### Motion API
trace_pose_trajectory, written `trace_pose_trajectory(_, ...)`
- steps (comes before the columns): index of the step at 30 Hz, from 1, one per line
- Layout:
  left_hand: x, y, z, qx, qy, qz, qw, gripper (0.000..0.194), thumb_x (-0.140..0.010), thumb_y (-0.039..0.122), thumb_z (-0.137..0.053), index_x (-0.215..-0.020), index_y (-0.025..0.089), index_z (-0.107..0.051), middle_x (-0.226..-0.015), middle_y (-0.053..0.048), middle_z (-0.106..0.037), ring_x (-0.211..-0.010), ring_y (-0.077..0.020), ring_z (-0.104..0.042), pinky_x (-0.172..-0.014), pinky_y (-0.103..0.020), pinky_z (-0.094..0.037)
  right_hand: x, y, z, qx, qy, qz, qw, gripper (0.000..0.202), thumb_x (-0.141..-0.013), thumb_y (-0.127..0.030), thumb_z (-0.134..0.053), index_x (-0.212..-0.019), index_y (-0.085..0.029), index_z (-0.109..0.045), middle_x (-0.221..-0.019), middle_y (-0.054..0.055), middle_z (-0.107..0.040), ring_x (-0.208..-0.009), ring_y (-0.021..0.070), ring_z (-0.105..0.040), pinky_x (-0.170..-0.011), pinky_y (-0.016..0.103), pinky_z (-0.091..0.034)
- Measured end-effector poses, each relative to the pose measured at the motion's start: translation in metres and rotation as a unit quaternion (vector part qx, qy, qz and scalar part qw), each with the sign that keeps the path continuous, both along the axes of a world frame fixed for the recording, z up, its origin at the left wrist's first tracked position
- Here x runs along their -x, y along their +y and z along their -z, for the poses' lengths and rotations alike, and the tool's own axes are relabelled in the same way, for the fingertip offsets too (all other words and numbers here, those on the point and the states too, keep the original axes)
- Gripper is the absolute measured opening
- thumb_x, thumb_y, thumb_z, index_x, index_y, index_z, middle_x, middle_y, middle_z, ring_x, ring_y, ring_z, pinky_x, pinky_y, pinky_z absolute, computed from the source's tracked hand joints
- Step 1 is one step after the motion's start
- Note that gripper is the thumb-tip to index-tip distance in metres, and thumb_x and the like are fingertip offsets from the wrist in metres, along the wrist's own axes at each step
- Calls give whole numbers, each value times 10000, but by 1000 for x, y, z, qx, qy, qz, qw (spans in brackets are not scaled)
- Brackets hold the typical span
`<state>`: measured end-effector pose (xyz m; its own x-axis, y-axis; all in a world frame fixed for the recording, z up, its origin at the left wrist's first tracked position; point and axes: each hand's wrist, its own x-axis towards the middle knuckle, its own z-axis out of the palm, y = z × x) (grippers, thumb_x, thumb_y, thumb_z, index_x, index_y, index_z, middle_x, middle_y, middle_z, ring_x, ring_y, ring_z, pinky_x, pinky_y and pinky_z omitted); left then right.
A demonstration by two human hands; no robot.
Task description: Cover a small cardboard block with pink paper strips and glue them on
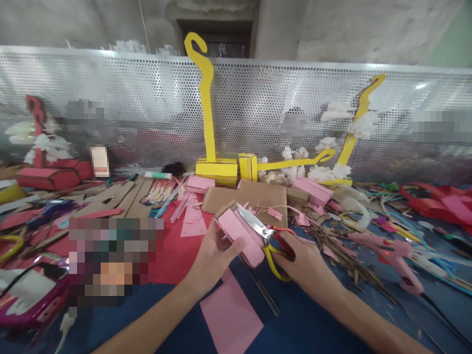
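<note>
Two hands meet at the centre of the head view: the left hand (pixel 212 255) grips a pink box (pixel 243 238), thumb on its pink face and fingers behind, while the right hand (pixel 302 258) is wrapped round the handles of a pair of scissors (pixel 258 227), one loop yellow and the other orange-red. The box is held up and tilted off the desk (pixel 173 314), probably so that its long edge can be turned towards the blades; the scissors lie along its upper right side, though whether they are biting into anything there cannot be told. A loose pink sheet (pixel 232 317) lies just below the hands, at the lower centre of the frame, perhaps kept there for easy reach. The pink glue gun (pixel 401 255) at the right of the frame seems parked to suit the right hand, its cord trailing to the lower right corner. Behind, against the perforated screen (pixel 254 103), a yellow hooked strip (pixel 207 113) stands upright on a yellow box (pixel 217 169), likely put at the back to be out of the way of the clutter. As for the pink box itself, it is a small, elongated, angular block, smoothly faced in matte pink, with brown showing at its upper left end and a dark line along its lower edge; its far side is hidden.
</note>
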<state>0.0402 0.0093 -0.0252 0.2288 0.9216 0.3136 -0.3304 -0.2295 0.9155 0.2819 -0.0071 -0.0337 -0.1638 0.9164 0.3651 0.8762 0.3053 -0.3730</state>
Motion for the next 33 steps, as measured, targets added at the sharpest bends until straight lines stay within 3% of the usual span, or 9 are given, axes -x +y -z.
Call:
trace_pose_trajectory(17, -1, -4, -7, 55, -32, 1, 998, 825, -865, 327, -779, -1554, 306, -325, -1497, -135, -558, -1382, -332, -527, -1112, -519, -483, -2, 1, 1, -17, 11, 8, 1000, 194, -906, -299, -600, -1082, -226, -637, -863, 42, -719, -748, 229, -683, -670, 306, -496)
trace_pose_trajectory(27, -1, -8, -11, 76, -53, 11, 996, 758, -862, 312, -786, -1514, 303, -400, -1462, -117, -590, -1393, -321, -520, -1161, -513, -441, 2, -1, 0, -36, 17, -4, 999, 102, -903, -284, -594, -981, -225, -623, -745, 17, -666, -648, 199, -627, -593, 273, -464)
trace_pose_trajectory(33, 1, -9, -9, 118, -68, 27, 990, 628, -882, 345, -761, -1443, 309, -479, -1443, -108, -603, -1293, -318, -603, -1038, -491, -545, 2, -2, 1, -51, 28, -1, 998, 73, -906, -305, -595, -904, -233, -583, -688, -5, -629, -590, 176, -571, -564, 261, -442)
